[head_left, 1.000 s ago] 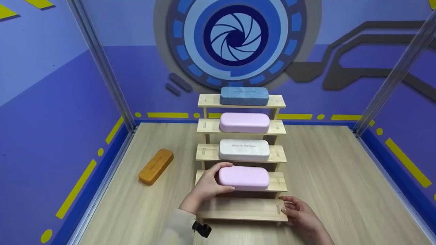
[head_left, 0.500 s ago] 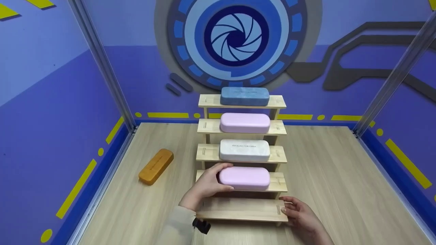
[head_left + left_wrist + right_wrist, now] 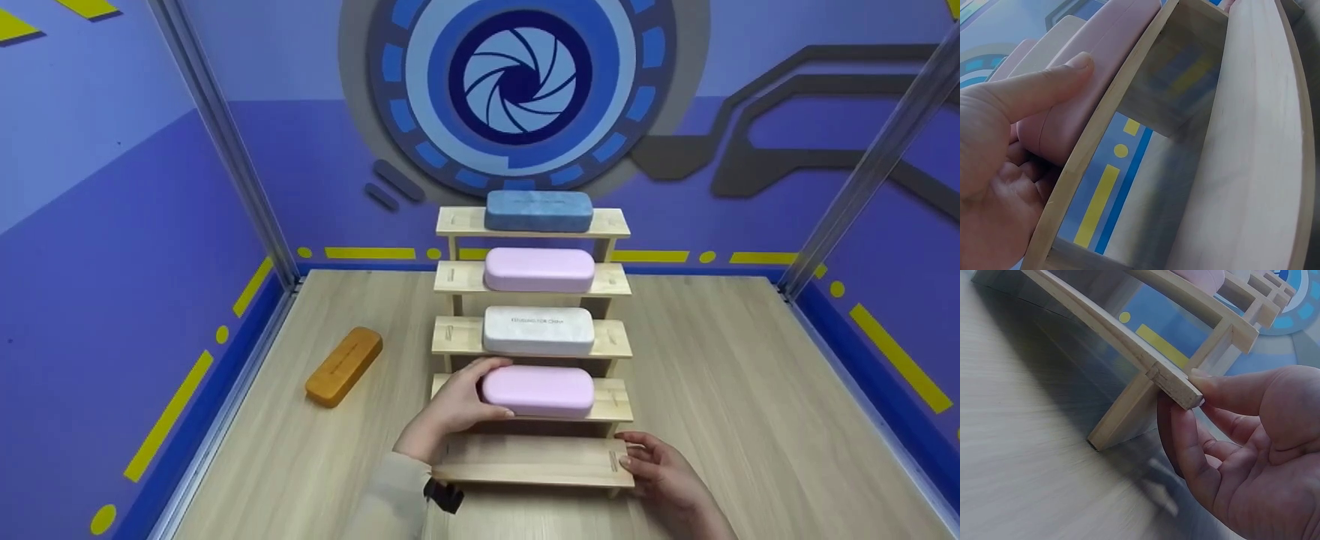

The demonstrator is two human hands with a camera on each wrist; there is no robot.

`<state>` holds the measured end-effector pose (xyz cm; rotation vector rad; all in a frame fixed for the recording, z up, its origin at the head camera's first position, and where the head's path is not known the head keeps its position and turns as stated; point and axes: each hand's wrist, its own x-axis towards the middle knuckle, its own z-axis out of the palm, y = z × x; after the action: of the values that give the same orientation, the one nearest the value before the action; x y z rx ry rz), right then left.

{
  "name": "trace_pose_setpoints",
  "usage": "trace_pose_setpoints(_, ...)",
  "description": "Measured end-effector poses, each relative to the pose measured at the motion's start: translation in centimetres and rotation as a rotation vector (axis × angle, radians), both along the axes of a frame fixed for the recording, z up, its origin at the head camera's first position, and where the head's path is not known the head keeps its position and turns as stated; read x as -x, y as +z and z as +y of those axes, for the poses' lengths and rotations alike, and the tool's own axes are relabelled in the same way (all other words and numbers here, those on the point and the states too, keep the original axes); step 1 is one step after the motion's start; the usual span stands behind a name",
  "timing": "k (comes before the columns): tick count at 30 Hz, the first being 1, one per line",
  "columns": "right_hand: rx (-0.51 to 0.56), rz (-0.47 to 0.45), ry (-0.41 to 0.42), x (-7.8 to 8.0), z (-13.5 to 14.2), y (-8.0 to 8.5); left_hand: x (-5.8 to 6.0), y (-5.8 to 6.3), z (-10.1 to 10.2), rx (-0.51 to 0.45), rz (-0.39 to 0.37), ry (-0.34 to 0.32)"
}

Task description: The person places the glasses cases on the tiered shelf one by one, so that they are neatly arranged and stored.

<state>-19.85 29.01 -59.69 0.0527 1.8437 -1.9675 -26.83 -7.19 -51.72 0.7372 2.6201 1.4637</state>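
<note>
A stepped wooden display rack stands mid-table. On its second step from the bottom lies a pink glasses case, and my left hand grips that case by its left end, thumb on the front side, as the left wrist view also shows. My right hand pinches the right end of the lowest step; in the right wrist view the thumb lies on the board's end with fingers curled beneath. Higher up sit a white case, another pink case and a blue case, one per step.
An orange-brown glasses case lies slantwise on the table, left of the rack. Blue and purple printed panels with metal corner posts enclose the table at the back and both sides.
</note>
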Motion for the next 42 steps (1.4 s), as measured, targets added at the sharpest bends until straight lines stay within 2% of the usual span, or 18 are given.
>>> trace_pose_setpoints(6, 0.0, 0.034, 0.031, 0.0, 0.1, 0.0, -0.3, 0.0, -0.1, 0.013, 0.018, 0.003)
trace_pose_setpoints(17, 0.001, 0.019, 0.015, 0.0, 0.2, 0.1, -0.7, 0.1, -1.0, 0.0, -0.001, 0.008)
trace_pose_setpoints(22, 0.005, 0.005, 0.006, 0.0, 0.1, 0.1, -1.0, 0.0, -1.7, -0.002, -0.012, 0.033)
trace_pose_setpoints(28, -0.02, -0.003, -0.013, 0.1, -0.1, 0.1, -1.6, -0.3, -2.9, -0.045, -0.031, 0.054)
trace_pose_setpoints(36, -0.048, -0.002, 0.001, 0.0, 0.0, -0.2, -2.7, -0.6, -5.0, -0.191, -0.075, 0.032)
trace_pose_setpoints(42, -0.047, 0.002, 0.004, 0.1, 0.1, -0.2, -3.2, -0.8, -6.8, -0.211, -0.059, 0.083)
